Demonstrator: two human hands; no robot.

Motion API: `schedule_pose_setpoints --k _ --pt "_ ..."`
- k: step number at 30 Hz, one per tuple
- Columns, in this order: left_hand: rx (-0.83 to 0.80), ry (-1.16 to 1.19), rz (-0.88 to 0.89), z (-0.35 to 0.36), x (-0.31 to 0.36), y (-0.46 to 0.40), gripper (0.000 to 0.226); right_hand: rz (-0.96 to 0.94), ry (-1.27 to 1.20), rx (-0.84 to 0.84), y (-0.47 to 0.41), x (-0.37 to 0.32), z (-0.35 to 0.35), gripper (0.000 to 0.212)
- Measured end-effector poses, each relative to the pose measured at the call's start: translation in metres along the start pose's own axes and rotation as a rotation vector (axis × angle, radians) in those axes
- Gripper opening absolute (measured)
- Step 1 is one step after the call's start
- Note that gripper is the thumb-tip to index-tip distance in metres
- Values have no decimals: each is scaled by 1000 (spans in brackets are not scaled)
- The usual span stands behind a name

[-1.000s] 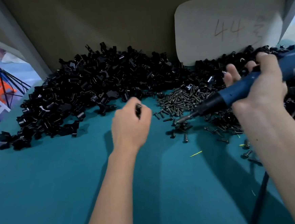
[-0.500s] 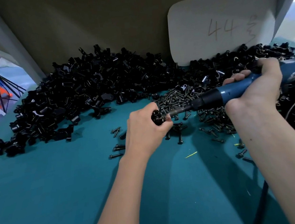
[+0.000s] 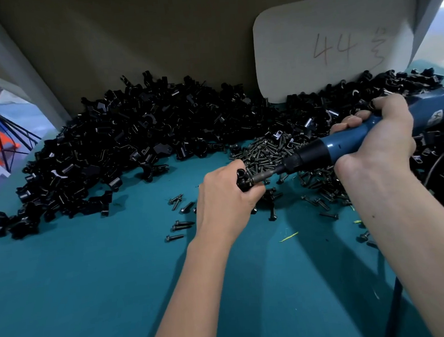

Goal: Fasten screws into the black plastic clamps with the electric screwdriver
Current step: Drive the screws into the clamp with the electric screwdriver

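Item: my left hand [image 3: 227, 198], fingers curled round one black plastic clamp [image 3: 243, 180], held just above the teal table [image 3: 93, 298] at mid-field.

Item: my right hand [image 3: 375, 140], wrapped round the blue body of the electric screwdriver [image 3: 346, 145]. Its bit [image 3: 262, 176] points left and slightly down, tip meeting the clamp in my left hand.

Item: screw pile [image 3: 265, 153], directly behind and beneath the bit, between my two hands. Loose screws [image 3: 179, 226] lie scattered just left of my left wrist; more are strewn under my right forearm.

Item: heap of black clamps [image 3: 123, 144], running along the back of the table from the far left edge to behind my right hand, banked against the brown backboard [image 3: 152, 35].

Item: white card [image 3: 333, 45], marked "44", leaning on the backboard above the right part of the heap.

Item: black cable [image 3: 394, 309], along the right table edge under my right forearm.

Open room: bare teal surface in front, from the left edge across to between my forearms. Closed in behind by the heap and the backboard; grey posts [image 3: 21, 64] stand at both back corners.
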State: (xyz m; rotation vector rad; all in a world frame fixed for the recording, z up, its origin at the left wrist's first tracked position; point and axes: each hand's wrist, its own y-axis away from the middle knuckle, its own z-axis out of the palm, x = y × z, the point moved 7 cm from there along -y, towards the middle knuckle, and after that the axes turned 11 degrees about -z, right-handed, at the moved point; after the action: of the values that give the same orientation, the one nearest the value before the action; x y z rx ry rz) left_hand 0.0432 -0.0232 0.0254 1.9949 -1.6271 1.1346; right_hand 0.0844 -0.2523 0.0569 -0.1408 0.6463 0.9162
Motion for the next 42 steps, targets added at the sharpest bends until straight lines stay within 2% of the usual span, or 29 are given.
schedule_pose_setpoints --k 12,23,29,35,42 --pt "60 -95 -29 -1 3 3 42 -34 29 31 0 0 1 20" --pt "102 -201 -11 -4 2 3 49 15 34 66 2 13 -7 17" --pt "109 -207 -42 -4 -2 4 36 17 58 105 7 18 -12 16" --pt "139 -199 -83 -5 -6 5 34 -7 36 105 11 20 -10 18" --pt "174 -198 -134 -3 -8 8 49 -21 34 100 11 22 -10 18"
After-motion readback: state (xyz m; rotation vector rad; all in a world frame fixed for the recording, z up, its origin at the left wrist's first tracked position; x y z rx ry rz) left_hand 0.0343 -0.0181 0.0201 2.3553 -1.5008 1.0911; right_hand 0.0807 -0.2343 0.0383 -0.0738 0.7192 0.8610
